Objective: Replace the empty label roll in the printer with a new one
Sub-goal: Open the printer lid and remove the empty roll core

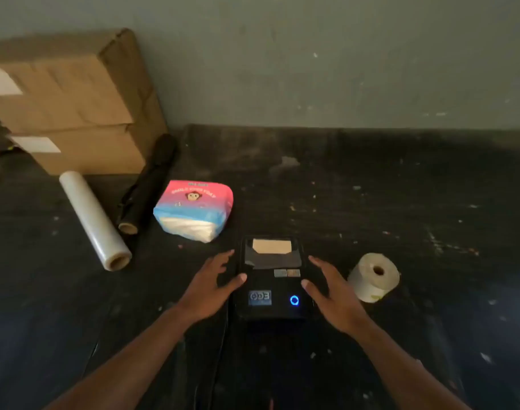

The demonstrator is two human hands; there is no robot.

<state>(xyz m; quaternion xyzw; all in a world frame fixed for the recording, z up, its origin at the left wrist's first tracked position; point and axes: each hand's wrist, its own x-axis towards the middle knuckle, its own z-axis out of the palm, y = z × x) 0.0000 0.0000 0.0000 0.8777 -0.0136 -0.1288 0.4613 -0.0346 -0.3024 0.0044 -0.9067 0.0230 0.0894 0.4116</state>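
A small black label printer [272,287] sits on the dark table, lid down, with a lit blue ring button and a small lit display on its front. A brown patch shows through its top window. My left hand [212,287] is spread open at the printer's left side, thumb near its edge. My right hand [331,291] is spread open at its right side. Neither hand holds anything. A white label roll [374,276] lies on its side just right of my right hand.
A pink and blue tissue pack [195,208] lies behind the printer to the left. A clear film roll [94,220] and a black roll [147,184] lie further left. Stacked cardboard boxes [72,105] stand at the back left against the wall. A cable [223,335] runs down from the printer.
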